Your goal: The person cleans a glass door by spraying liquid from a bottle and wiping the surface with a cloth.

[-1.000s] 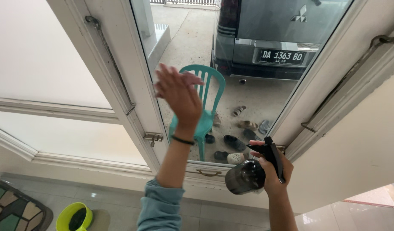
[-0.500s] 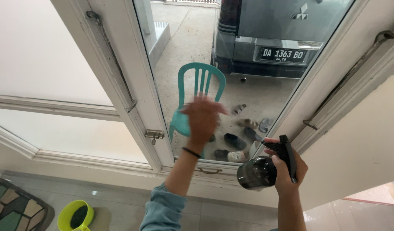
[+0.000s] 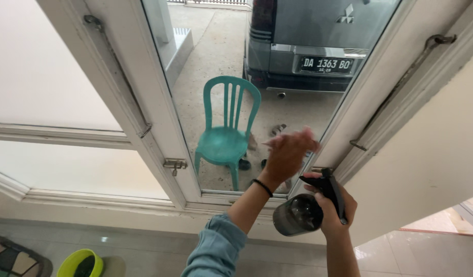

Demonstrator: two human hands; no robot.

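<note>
I am sweeping my left hand (image 3: pixel 287 154), fingers spread, down the clear glass window pane (image 3: pixel 221 77) from its earlier higher position; my right hand (image 3: pixel 335 205), at 4 o'clock, is gripping the dark smoky plastic spray bottle (image 3: pixel 299 214).

place: home entrance | evidence: white-framed glass door (image 3: pixel 144 102), tiled floor (image 3: pixel 411 251), plastic chair (image 3: pixel 226 133), parked car (image 3: pixel 318 41) outside

The one head camera looked down and forward, close to the glass door (image 3: pixel 236 102) at twelve o'clock.
</note>
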